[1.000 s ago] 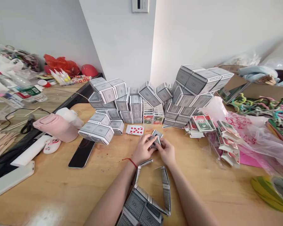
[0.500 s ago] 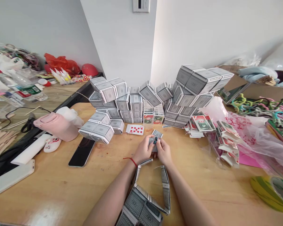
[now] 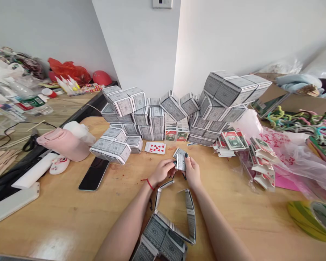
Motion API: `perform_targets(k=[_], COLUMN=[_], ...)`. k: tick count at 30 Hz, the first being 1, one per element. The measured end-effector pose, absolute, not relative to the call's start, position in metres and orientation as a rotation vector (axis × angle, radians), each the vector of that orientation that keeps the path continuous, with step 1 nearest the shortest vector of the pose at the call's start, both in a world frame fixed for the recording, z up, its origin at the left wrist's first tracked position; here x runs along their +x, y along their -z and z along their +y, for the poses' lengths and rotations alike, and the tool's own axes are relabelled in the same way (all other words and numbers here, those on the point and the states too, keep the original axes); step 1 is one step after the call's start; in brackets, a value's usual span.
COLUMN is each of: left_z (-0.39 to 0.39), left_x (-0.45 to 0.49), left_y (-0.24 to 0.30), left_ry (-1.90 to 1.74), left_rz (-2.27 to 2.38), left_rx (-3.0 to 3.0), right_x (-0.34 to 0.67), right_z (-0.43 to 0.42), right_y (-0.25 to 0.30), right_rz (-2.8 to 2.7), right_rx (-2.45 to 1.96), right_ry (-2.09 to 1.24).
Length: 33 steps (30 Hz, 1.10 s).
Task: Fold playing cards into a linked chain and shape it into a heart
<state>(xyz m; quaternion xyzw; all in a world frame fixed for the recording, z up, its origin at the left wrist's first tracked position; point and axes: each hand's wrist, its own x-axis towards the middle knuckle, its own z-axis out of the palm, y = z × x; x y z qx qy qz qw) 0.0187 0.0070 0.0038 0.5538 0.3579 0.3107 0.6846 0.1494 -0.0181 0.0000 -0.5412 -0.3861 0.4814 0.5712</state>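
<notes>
My right hand [image 3: 192, 171] grips grey-backed playing cards [image 3: 181, 162] over the middle of the table, its thumb on the upper face. My left hand [image 3: 163, 170], with a red cord at the wrist, pinches their left edge. Between my forearms lies a structure of joined folded cards [image 3: 190, 214], open at its far end, with card blocks [image 3: 163, 235] at its near end. Just beyond my hands, a small stack of playing cards [image 3: 155, 147] rests face up, a red heart card on top.
Stacked card blocks [image 3: 116, 148] stand along the back, rising highest at the right [image 3: 228, 88]. A black phone [image 3: 94, 175], pink bottle [image 3: 66, 144] and white mouse [image 3: 59, 164] are at left. Opened card boxes [image 3: 263, 156], plastic bags [image 3: 285, 148] and yellow-green tape [image 3: 309, 221] are at right.
The cards in my hands have parted into overlapping pieces, one tilted in front of another. My left hand has shifted left and down to their edge, while the right holds their right side.
</notes>
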Motion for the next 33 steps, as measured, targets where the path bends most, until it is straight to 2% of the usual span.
perform_targets(k=[15,23,33], left_z=[-0.001,-0.004,-0.007], left_x=[0.027,0.029,0.032], left_y=[-0.003,0.001,0.003], left_ry=[-0.720,-0.760,-0.818], left_rz=[0.951,1.043,1.083], left_rx=[1.590,1.920,2.003], right_x=[0.147,0.145,0.142], right_z=[-0.015,-0.016,-0.018], right_y=[0.017,0.014,0.007], right_rz=[-0.972,-0.987,-0.912], right_rx=[-1.472,-1.446,-1.345], right_ry=[-0.786,-0.771,-0.974])
